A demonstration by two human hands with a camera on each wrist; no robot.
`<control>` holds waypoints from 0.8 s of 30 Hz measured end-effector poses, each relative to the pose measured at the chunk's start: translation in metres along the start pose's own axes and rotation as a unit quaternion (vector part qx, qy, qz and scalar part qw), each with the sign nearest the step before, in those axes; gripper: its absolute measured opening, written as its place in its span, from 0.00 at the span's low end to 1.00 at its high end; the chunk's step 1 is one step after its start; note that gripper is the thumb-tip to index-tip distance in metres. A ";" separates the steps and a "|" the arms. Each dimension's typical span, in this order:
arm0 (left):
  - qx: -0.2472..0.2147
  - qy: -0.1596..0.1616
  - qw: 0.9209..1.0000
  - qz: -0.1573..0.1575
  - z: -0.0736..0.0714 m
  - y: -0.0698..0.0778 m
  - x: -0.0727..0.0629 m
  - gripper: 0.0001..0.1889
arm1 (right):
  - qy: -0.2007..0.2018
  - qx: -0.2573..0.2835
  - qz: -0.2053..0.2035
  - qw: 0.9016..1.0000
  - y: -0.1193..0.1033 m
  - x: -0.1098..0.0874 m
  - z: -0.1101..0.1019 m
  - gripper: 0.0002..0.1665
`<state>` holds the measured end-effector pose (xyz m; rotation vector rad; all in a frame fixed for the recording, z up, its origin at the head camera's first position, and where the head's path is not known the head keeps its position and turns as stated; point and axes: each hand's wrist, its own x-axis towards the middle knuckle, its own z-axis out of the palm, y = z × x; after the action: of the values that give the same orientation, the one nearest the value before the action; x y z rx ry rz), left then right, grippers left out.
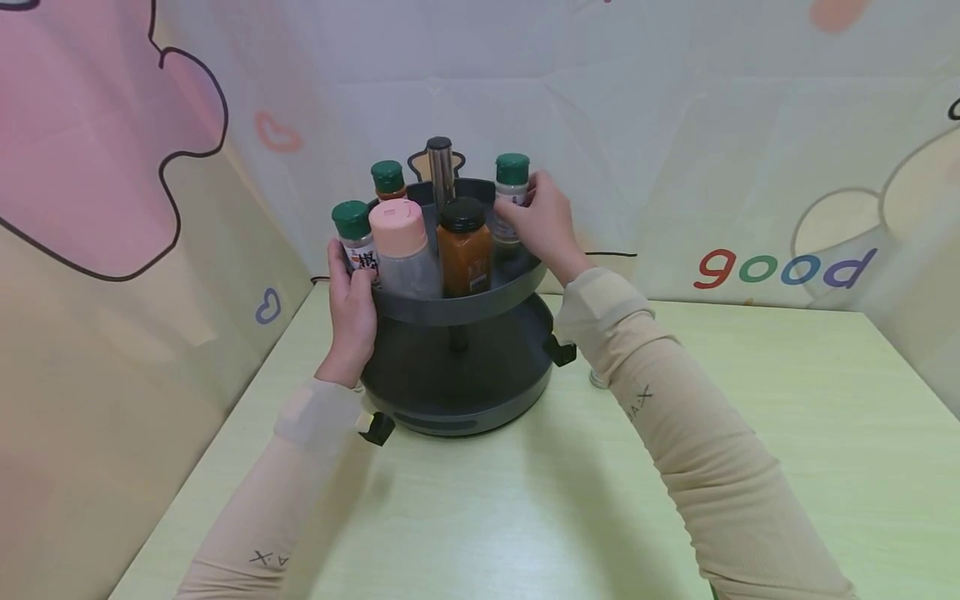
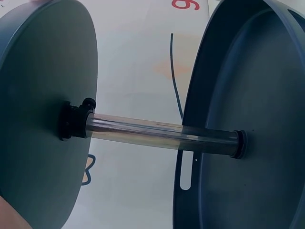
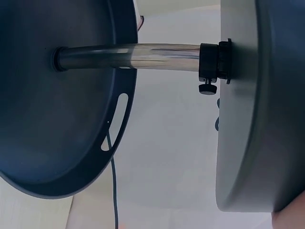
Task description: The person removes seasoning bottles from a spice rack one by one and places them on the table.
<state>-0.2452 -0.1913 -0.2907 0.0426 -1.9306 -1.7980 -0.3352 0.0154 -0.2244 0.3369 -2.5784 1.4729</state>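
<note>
A dark grey two-tier round rack carries several seasoning containers on its upper tray (image 1: 461,310). At that tray's left edge, my left hand (image 1: 352,317) holds a green-capped spice jar (image 1: 352,223), thumb on its front label and fingers along its outer side. Over the right edge, my right hand (image 1: 546,223) grips another green-capped spice jar (image 1: 512,171) between thumb and fingers. Between them stand a pink-capped bottle (image 1: 405,246) and a black-lidded jar of orange-brown contents (image 1: 467,258). A third green-capped jar (image 1: 387,177) is partly hidden behind. Only skin edges of the hands show in the wrist views.
A metal pole (image 3: 162,56) joins the upper tray to the bare lower tray (image 1: 450,375), with a black knob (image 3: 208,89) under the upper one. Partly behind my right sleeve, a small round object (image 1: 598,379) sits on the pale table (image 1: 480,517). A printed cloth (image 1: 675,167) hangs behind.
</note>
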 end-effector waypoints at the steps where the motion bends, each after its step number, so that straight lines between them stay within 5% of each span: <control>1: 0.002 0.000 1.000 -0.003 0.000 0.000 0.000 0.32 | 0.002 0.005 -0.002 1.000 0.000 0.000 0.000 0.24; 24: 0.003 0.002 1.000 -0.008 0.002 -0.003 0.002 0.32 | -0.003 0.079 -0.033 0.996 0.000 -0.008 -0.007 0.23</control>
<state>-0.2489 -0.1910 -0.2928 0.0650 -1.9386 -1.8003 -0.3276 0.0226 -0.2226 0.4428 -2.4355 1.6596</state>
